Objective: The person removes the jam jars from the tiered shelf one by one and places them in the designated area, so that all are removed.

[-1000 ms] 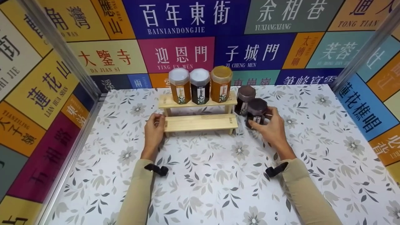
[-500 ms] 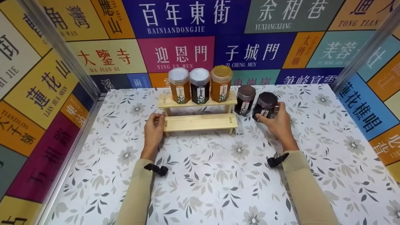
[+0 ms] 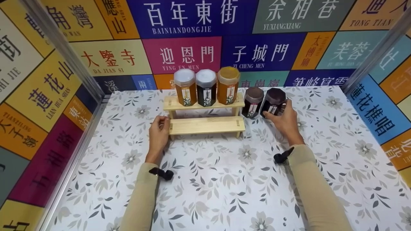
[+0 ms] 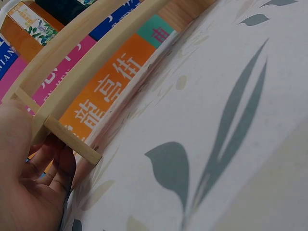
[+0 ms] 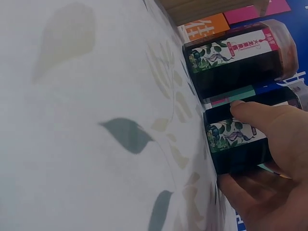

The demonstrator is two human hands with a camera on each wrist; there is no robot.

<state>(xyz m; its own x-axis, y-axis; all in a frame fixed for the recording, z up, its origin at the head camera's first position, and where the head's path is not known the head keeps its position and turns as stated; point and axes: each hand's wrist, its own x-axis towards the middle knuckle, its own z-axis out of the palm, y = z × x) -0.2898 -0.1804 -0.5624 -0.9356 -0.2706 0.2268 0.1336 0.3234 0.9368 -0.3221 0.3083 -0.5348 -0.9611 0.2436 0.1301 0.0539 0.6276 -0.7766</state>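
Observation:
A two-step wooden rack (image 3: 207, 125) stands on the table. The left hand (image 3: 159, 133) grips the left end of its lower step; in the left wrist view the fingers (image 4: 53, 166) curl beneath the board. To the rack's right, the right hand (image 3: 284, 120) holds a dark jar (image 3: 275, 96) between thumb and fingers. That jar is upright beside another dark jar (image 3: 253, 101), with labels facing front. In the right wrist view, the thumb (image 5: 252, 113) lies across the held jar's side (image 5: 236, 161).
On the upper step are an amber honey jar (image 3: 185, 91), a dark jar with a pale lid (image 3: 206, 91) and an amber jar with a yellow lid (image 3: 228, 89). Behind the flower-patterned tabletop (image 3: 208, 192) rises a panel wall (image 3: 181, 54) with lettering.
The right hand has moved the dark jar back and to the right, from in front of the other dark jar to a place beside it. The left hand stays at the rack.

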